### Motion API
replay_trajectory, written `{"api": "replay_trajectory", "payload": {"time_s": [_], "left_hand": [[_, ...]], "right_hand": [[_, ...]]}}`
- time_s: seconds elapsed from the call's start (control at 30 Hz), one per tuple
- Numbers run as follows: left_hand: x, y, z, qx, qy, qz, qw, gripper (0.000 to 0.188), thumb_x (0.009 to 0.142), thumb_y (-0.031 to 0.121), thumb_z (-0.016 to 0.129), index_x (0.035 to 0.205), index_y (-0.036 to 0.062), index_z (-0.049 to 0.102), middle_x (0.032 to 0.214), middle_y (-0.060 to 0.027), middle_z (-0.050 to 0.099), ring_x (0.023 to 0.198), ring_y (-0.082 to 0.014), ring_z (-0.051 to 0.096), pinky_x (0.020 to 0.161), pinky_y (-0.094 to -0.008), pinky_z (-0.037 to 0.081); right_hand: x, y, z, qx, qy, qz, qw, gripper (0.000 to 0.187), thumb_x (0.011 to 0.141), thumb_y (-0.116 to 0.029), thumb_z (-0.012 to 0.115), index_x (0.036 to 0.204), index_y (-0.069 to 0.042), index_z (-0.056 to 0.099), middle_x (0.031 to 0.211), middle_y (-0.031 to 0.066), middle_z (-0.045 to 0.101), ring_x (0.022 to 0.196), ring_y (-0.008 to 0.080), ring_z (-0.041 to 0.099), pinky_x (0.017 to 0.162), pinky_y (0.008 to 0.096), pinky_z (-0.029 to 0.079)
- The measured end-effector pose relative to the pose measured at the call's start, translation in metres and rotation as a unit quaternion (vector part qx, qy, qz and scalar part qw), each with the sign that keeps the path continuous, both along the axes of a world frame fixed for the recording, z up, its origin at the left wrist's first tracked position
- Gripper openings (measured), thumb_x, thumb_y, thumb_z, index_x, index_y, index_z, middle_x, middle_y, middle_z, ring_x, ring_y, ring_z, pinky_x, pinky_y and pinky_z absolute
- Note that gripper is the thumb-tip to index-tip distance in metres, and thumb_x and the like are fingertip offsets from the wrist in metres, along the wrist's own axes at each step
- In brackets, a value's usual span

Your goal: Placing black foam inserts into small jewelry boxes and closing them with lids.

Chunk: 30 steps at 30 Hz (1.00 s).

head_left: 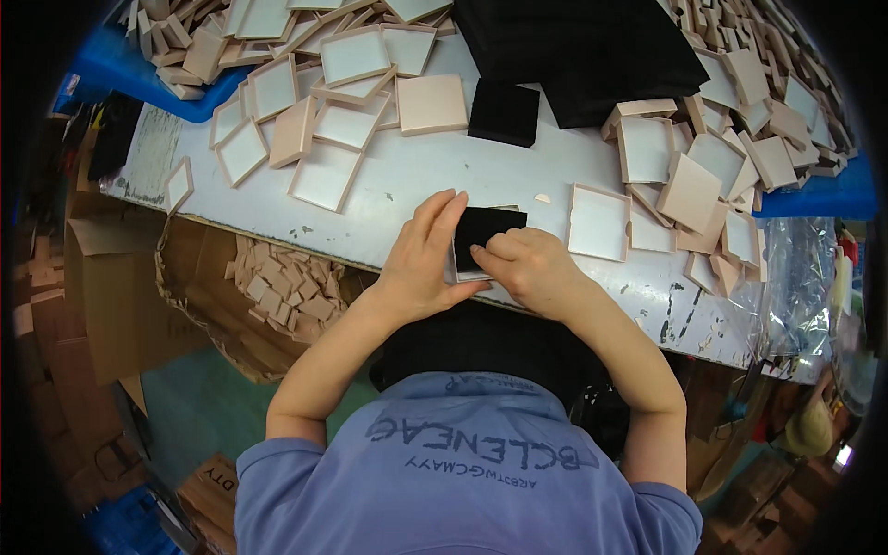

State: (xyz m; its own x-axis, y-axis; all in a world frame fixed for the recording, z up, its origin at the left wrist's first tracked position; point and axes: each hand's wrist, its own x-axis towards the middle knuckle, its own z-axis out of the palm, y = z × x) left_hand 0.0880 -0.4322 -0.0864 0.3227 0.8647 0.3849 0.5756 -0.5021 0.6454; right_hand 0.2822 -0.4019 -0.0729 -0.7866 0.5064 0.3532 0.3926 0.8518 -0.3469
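Observation:
At the table's near edge, a shallow box [460, 275] with pale walls lies between my hands. A black square insert [483, 224] covers most of its opening. My left hand [418, 259] wraps the box's left side, fingers along the far left corner and thumb along the near edge. On the right, my right hand [532, 268] has its fingers curled, with the fingertips pressing on the insert. The fingers partly hide the insert's right side. Farther off lies a small black square stack [504, 113], beside a pale pink box piece [432, 104].
A large black pile of sheets [573, 55] covers the far middle of the white table [407, 185]. Open pale trays [598, 222] crowd both sides, near a left blue bin [139, 79] and a right blue bin [823, 190]. Below left, a carton [176, 250] holds many small boxes.

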Motion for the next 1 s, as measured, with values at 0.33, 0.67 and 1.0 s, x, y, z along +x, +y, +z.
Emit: {"api": "replay_trajectory", "payload": {"time_s": [0.33, 0.67, 1.0], "left_hand": [[-0.004, 0.0, -0.002, -0.017, 0.019, -0.01, 1.0, 0.087, 0.058, 0.025, 0.086, 0.127, -0.001, 0.041, 0.119, -0.0187, 0.043, 0.109, -0.035, 0.047, 0.092, -0.0388, 0.043], [-0.002, 0.007, 0.022, -0.055, 0.14, -0.042, 0.988, 0.08, 0.061, 0.027, 0.081, 0.13, 0.0101, 0.046, 0.117, -0.0194, 0.041, 0.105, -0.0346, 0.043, 0.09, -0.0398, 0.041], [-0.004, 0.002, 0.017, -0.052, 0.177, -0.037, 0.982, 0.065, 0.071, 0.026, 0.072, 0.132, 0.0194, 0.05, 0.129, -0.0208, 0.037, 0.114, -0.0367, 0.039, 0.097, -0.0436, 0.033]], "right_hand": [[0.064, -0.007, 0.022, 0.002, 0.033, -0.211, 0.977, 0.026, 0.068, -0.012, 0.074, 0.092, -0.008, 0.066, 0.081, 0.0045, 0.056, 0.075, 0.0232, 0.054, 0.066, 0.0353, 0.042], [0.066, -0.003, 0.037, -0.209, 0.368, -0.25, 0.871, 0.014, 0.077, -0.002, 0.069, 0.086, -0.004, 0.058, 0.079, 0.0001, 0.054, 0.074, 0.0109, 0.053, 0.063, 0.0228, 0.044], [0.065, 0.0, 0.009, -0.001, -0.051, -0.308, 0.95, 0.066, 0.074, -0.035, 0.073, 0.125, -0.003, 0.048, 0.124, 0.0223, 0.047, 0.116, 0.0363, 0.043, 0.097, 0.044, 0.033]]}}
